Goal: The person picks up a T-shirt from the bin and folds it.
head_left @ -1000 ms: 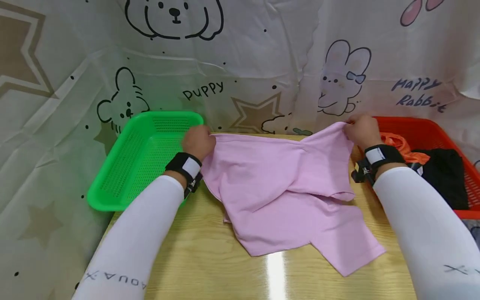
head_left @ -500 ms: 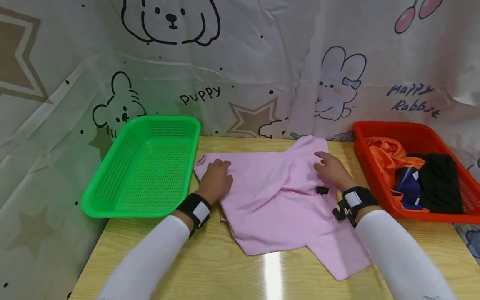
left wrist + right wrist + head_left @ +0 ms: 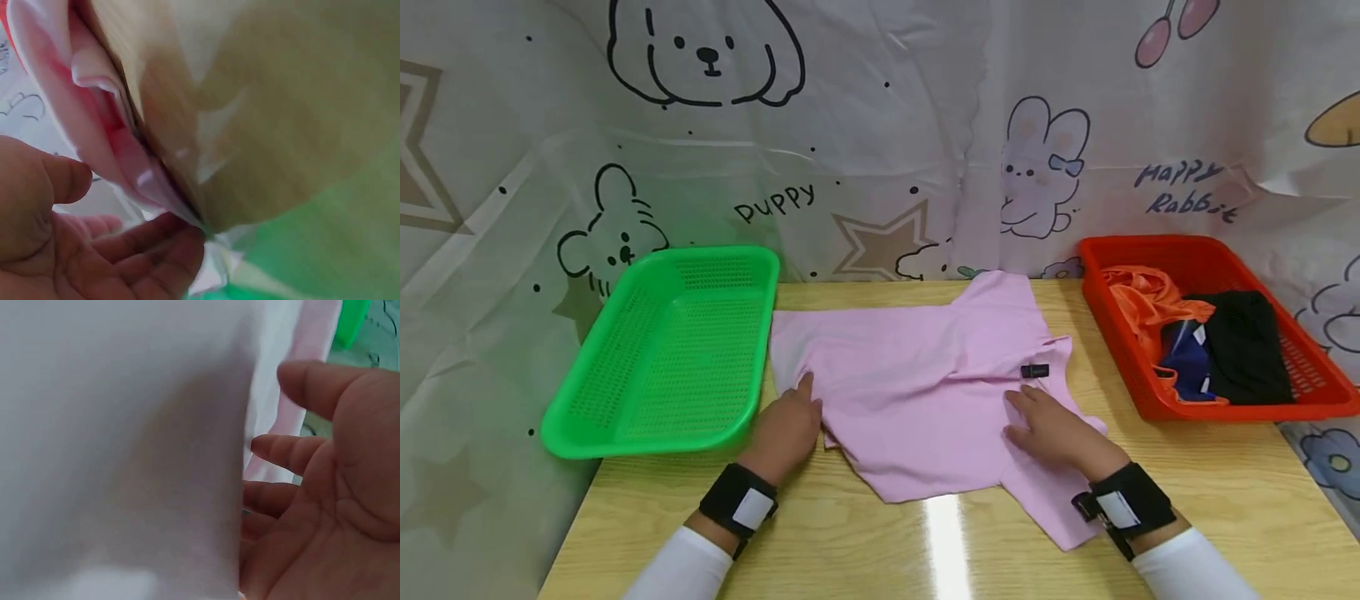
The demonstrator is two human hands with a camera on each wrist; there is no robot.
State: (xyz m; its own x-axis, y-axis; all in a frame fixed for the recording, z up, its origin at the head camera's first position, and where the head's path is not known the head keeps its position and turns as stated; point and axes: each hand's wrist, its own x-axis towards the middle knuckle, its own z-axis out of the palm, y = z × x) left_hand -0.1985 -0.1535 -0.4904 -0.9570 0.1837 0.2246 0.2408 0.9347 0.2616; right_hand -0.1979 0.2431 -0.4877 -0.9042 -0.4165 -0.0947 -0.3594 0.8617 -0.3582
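Pink shirt (image 3: 910,392) is laid, creased, on the wooden table (image 3: 842,550) between the green basket (image 3: 647,446) and the red basket (image 3: 1247,412). The left hand (image 3: 784,435) is placed at its left edge, fingers relaxed and released. The right hand (image 3: 1058,432) is positioned over it below the black label (image 3: 1034,371), fingers extended and released.

"How many baskets (image 3: 685,367) (image 3: 1247,412) do you count?"
"Two, one green and one red."
"And pink garments (image 3: 902,358)?"
"Just one, with one black tag (image 3: 1034,371)."
"How many hands (image 3: 786,433) (image 3: 1056,429)?"
"Two, plus two black wristbands (image 3: 727,492) (image 3: 1150,500), two white sleeves (image 3: 681,567) (image 3: 1195,571) and one tabletop (image 3: 835,542)"
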